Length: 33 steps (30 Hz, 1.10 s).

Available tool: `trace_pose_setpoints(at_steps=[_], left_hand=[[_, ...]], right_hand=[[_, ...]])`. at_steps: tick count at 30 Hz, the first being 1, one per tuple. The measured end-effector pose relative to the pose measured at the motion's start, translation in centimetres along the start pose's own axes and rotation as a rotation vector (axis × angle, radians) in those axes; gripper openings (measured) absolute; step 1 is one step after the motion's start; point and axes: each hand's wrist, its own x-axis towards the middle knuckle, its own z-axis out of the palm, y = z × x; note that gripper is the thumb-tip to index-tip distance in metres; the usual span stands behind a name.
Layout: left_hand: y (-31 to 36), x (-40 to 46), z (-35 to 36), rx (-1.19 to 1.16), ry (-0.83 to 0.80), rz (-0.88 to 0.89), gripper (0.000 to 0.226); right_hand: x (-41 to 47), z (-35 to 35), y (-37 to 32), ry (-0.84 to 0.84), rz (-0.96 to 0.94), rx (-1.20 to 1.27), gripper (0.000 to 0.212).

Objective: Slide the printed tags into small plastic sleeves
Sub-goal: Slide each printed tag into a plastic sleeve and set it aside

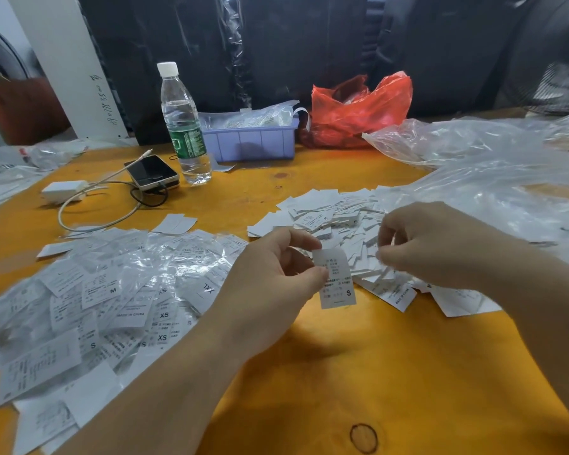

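White paper tag marked S (335,279), pinched at its edge between thumb and forefinger of the left hand (270,274), hangs just right of that hand. The right hand (431,244), fingers curled above the loose tag pile (335,221), appears to pinch something thin, possibly a sleeve; this cannot be confirmed. Judged step: pairing tag with sleeve; next, the sleeve mouth must be opened and aligned.

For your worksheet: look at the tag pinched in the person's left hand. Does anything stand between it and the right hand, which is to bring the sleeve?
Nothing visible does. The left hand pinches the tag above bare orange table; the right hand sits just beside it, with open air between. Whether its fingers hold a sleeve cannot be told.
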Motion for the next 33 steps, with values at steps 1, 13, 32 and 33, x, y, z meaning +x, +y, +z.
trace_pose_setpoints(at_steps=[1, 13, 32, 33], left_hand=[[0.0, 0.0, 0.0, 0.006, -0.002, 0.003, 0.018], [-0.5, 0.1, 0.2, 0.029, -0.025, 0.010, 0.015], [-0.7, 0.1, 0.2, 0.083, -0.058, 0.018, 0.023], [-0.7, 0.1, 0.2, 0.088, -0.058, 0.020, 0.023]], right_hand=[[0.0, 0.0, 0.0, -0.037, 0.015, -0.033, 0.010], [0.6, -2.3, 2.5, 0.297, 0.306, -0.289, 0.014], [2.1, -1.2, 4.4, 0.362, 0.329, -0.164, 0.011], [2.1, -1.0, 4.4, 0.319, 0.340, -0.191, 0.011]])
